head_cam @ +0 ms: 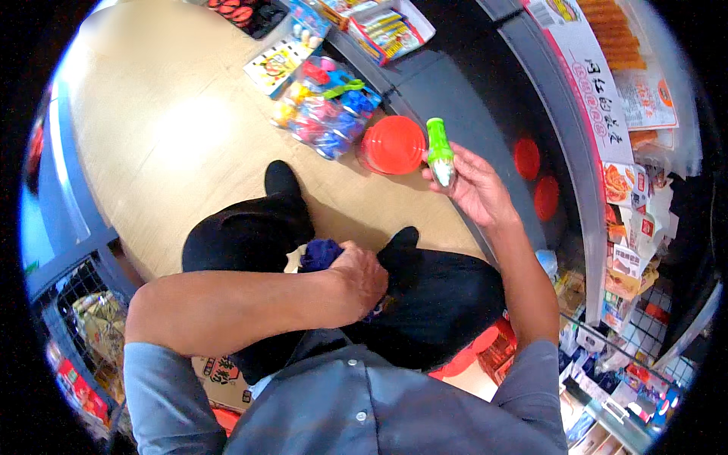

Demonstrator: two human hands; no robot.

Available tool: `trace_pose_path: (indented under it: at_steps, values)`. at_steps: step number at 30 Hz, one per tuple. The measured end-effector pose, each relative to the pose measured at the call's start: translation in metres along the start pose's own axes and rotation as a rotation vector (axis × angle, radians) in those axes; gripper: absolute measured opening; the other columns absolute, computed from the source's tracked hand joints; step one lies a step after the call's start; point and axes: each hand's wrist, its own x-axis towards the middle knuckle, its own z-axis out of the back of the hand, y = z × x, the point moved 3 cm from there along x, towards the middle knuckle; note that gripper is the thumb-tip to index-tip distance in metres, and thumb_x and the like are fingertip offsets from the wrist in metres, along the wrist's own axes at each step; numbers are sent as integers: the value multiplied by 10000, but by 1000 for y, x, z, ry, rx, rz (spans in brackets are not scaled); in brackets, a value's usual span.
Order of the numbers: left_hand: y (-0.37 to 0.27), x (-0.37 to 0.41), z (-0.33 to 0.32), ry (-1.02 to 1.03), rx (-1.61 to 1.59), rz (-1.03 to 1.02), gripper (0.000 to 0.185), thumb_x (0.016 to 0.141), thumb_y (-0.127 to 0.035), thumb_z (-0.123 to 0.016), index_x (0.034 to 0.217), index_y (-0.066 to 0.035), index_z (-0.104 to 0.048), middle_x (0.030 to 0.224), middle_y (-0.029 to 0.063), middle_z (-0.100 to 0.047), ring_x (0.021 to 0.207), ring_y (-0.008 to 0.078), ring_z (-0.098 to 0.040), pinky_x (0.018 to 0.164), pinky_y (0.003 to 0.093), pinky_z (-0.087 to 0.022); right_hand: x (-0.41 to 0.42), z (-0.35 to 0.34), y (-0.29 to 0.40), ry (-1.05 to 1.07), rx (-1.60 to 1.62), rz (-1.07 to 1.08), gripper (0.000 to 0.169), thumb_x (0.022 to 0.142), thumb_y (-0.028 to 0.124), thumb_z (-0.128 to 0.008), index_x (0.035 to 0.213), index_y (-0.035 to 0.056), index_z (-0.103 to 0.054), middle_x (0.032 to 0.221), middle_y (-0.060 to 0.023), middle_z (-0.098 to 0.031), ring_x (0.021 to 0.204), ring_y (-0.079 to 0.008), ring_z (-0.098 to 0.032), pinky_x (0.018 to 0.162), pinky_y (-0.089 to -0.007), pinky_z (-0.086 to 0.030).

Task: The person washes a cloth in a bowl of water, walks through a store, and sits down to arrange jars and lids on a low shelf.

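My right hand (480, 190) holds a small clear bottle-shaped container with a bright green top (438, 136), its whitish contents at the lower end. The container stands out past my fingertips, close beside a round red lid or tub (395, 145) on the floor. My left hand (359, 278) is closed around a crumpled dark blue cloth (319, 254) above my lap. Part of the cloth sticks out past the thumb side; the rest is hidden in the fist.
Bagged colourful goods (327, 114) lie on the beige floor (170, 187) ahead. An open display box (392, 37) of packets sits on a grey ledge (449, 91). Packaged snacks (620, 187) line the shelf at right. A wire-mesh rack (94, 307) stands at left.
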Motion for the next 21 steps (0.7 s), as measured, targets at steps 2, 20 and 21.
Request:
trace_pose_path:
  at_steps: [2,20,21]
  values:
    - [-4,3,1,46,-21,17,406,731,-241,-736,1094,-74,-666,1133,105,-640,1081,283,-588,869,506,-453,1,-6,-8,-83,-105,-43,371,932,177,-548,1244,-4,-463,1012,-115,-628,932,-214,-638,739,-353,-555]
    - [-9,22,13,65,74,-38,410,648,-236,-775,1002,-52,-677,1002,101,-676,988,281,-634,766,488,-496,95,-12,0,-340,-828,107,600,840,345,-677,1268,-27,-482,1092,-137,-621,886,-157,-609,692,-276,-503]
    - [-9,24,18,112,68,-43,393,664,-233,-762,1001,-50,-677,998,101,-677,985,280,-635,766,491,-496,81,11,1,-381,-915,105,593,827,344,-685,1253,-24,-499,1106,-148,-617,901,-184,-614,726,-300,-505]
